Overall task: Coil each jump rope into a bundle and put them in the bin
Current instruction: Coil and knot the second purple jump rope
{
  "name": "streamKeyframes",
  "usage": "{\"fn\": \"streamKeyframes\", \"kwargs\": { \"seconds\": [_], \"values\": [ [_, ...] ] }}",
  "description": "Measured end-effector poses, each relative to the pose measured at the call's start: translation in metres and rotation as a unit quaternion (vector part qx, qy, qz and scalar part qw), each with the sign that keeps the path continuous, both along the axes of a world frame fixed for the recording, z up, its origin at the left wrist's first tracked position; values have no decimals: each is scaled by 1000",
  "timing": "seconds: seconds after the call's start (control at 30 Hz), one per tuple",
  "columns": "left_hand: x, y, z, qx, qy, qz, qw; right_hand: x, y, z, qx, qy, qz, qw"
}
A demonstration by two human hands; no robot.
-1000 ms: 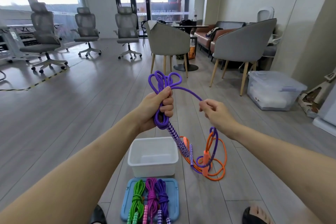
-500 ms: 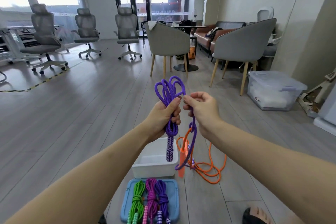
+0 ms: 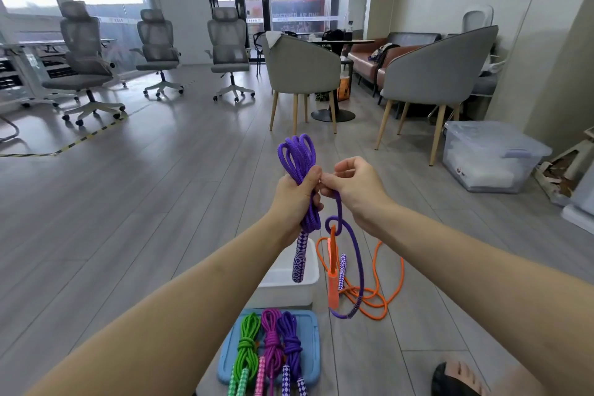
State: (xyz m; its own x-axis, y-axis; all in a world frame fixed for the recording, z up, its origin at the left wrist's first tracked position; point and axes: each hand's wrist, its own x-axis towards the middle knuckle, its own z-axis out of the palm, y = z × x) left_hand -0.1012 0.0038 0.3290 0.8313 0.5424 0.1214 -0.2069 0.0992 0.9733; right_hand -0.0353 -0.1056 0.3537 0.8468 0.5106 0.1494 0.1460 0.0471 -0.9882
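A person's two bare arms reach forward over a grey wood-plank floor [image 3: 160,202]. The left hand [image 3: 295,193] has its fingers curled tightly round a bundle of purple jump rope [image 3: 297,157], with folded loops standing up above the fist and one purple-and-white patterned handle [image 3: 300,262] hanging straight down below it. The right hand [image 3: 353,185] sits just beside the left, nearly touching it, with thumb and forefinger pinching the free strand of the same rope; the remaining fingers are loosely curled. From that pinch the strand drops, forms a small loop, and trails down to the floor, where it crosses an orange jump rope [image 3: 382,296] lying loose in a tangle. An orange handle [image 3: 332,270] appears caught up in the purple loop, standing upright. Directly beneath the hands, a white plastic bin [image 3: 289,289] stands on the floor, open at the top, partly hidden by the left forearm. Nearer the viewer, a blue tray [image 3: 311,350] holds three coiled ropes side by side: green [image 3: 249,341], magenta [image 3: 271,337] and purple [image 3: 291,341]. A sandalled foot [image 3: 456,379] shows at the bottom right. Farther off stand grey armchairs [image 3: 434,74], office chairs [image 3: 86,58] and a lidded clear storage box [image 3: 491,154], all well apart from the hands.
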Motion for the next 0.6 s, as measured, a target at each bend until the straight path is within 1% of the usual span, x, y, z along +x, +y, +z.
{"fn": "streamKeyframes", "kwargs": {
  "seconds": [0.13, 0.23, 0.37, 0.47, 0.53, 0.6],
  "values": [
    [4, -1, 13, -38, -26, 55, 997, 5, -7, -8, -53, -22, 108, 993],
    [5, 9, 23, -123, -80, 55, 988, 9, -18, -14, -105, -71, 170, 977],
    [6, 14, 38, -215, -142, 11, 966, 18, -32, -21, -188, -107, 197, 956],
    [3, 24, 51, -285, -184, -3, 941, 29, -48, -36, -276, -136, 211, 928],
    [0, 35, 57, -304, -200, 6, 931, 37, -60, -47, -323, -140, 216, 911],
    [-3, 45, 58, -295, -202, 16, 934, 45, -70, -53, -341, -131, 206, 908]
  ]
}}
